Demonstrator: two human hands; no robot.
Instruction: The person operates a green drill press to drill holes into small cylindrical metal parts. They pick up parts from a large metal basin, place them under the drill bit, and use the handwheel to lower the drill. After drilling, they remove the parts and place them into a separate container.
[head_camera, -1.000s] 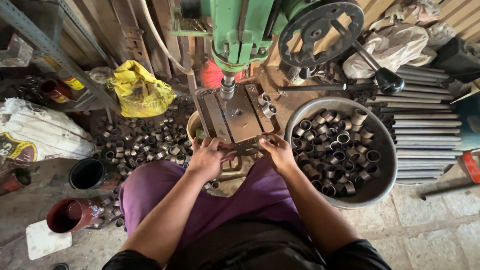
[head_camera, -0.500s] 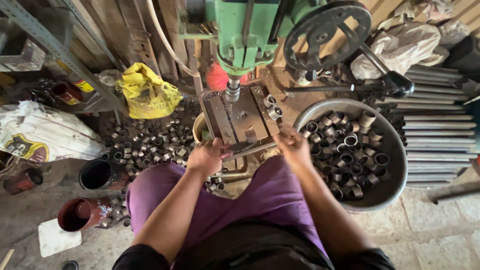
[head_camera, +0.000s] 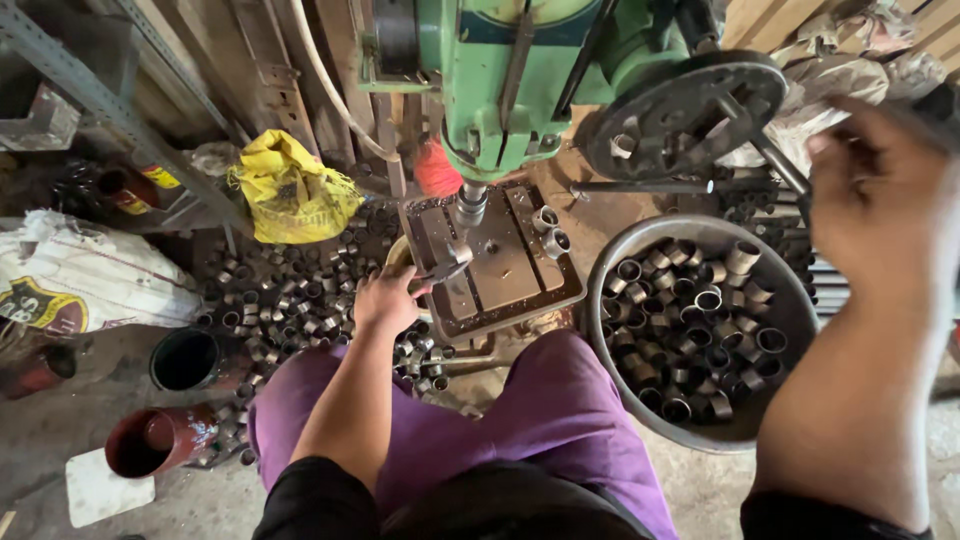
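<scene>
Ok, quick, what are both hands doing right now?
Left hand: closed on a clamp handle at the drill table.
Right hand: raised by the feed wheel, blurred; grip cannot be told.

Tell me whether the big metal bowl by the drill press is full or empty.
Partly full. The metal bowl holds a heap of short metal rings covering its bottom, though its rim stands clear above them.

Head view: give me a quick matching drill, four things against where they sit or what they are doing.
Things:
1. left hand
2. right hand
3. metal basin
4. yellow bag

Places:
A. raised beside the drill's handwheel
B. at the front left edge of the drill table
C. left of the drill, behind the loose rings on the floor
D. right of the drill table, full of short tube pieces

Pairs: 1-B, 2-A, 3-D, 4-C
</scene>
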